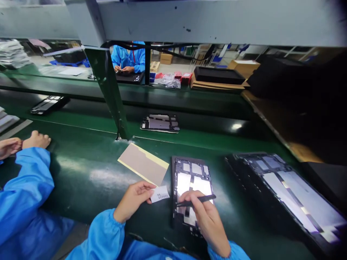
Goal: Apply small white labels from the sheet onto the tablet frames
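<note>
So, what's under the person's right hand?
The right hand, holding a dark slender tool, covers part of a flat device with silvery and black areas, and some of the green table. What lies directly beneath the hand can't be seen.

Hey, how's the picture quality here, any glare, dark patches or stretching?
In the head view, glare whitens the device frame under the right hand; also in the head view, pale reflections streak the green workbench, the upper right sinks into near-black, the rightmost frame looks stretched toward the corner, and print on the white card is too small to read.
</note>
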`<state>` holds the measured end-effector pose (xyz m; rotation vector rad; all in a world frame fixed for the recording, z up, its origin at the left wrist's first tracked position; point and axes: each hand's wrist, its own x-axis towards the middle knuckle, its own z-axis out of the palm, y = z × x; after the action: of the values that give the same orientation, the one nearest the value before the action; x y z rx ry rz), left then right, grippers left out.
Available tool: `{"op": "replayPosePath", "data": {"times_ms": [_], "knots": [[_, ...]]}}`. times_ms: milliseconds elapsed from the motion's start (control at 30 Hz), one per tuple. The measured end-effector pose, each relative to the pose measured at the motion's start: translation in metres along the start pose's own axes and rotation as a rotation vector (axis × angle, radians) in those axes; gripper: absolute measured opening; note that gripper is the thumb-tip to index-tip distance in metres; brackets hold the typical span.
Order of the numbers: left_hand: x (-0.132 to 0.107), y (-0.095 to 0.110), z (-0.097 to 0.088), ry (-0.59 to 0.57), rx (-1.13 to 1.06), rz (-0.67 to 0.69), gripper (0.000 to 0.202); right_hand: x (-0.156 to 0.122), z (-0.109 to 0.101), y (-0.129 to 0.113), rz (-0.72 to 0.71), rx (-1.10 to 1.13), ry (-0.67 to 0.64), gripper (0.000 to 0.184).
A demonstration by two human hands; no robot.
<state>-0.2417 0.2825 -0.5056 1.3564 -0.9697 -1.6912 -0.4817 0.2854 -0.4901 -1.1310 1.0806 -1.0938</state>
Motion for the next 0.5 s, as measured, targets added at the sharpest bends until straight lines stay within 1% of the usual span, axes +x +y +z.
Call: {"op": "replayPosePath", "data": {"times_ms": [67, 167, 233, 300, 333, 400, 433, 500], "knots": [[-0.003, 0.005, 0.006, -0.013, -0.011, 0.003, 0.046, -0.002, 0.000, -0.003, -0.130, -0.142, -0.011, 0.038], [-0.006, 0.012, 0.014, -0.020, 0.003, -0.002, 0.045, -0.006, -0.001, -0.005, -0.232, -0.266, -0.018, 0.037], [-0.008, 0.013, 0.019, -0.037, -0.007, -0.038, 0.048, -0.009, -0.003, -0.006, -0.288, -0.279, 0.045, 0.038], [-0.008, 0.012, 0.023, -0.071, -0.055, -0.082, 0.056, -0.009, -0.006, -0.006, -0.348, -0.226, 0.111, 0.038], [-0.007, 0.010, 0.024, -0.086, -0.078, -0.096, 0.060, -0.008, -0.008, -0.007, -0.362, -0.190, 0.111, 0.037], [-0.006, 0.006, 0.026, -0.081, -0.081, -0.087, 0.064, -0.005, -0.010, -0.010, -0.353, -0.146, 0.034, 0.031], [-0.005, 0.005, 0.027, -0.063, -0.046, -0.066, 0.060, -0.004, -0.010, -0.011, -0.331, -0.139, -0.014, 0.025], [-0.006, 0.003, 0.028, -0.013, 0.079, 0.003, 0.045, -0.001, -0.010, -0.014, -0.278, -0.130, -0.082, 0.012]]}}
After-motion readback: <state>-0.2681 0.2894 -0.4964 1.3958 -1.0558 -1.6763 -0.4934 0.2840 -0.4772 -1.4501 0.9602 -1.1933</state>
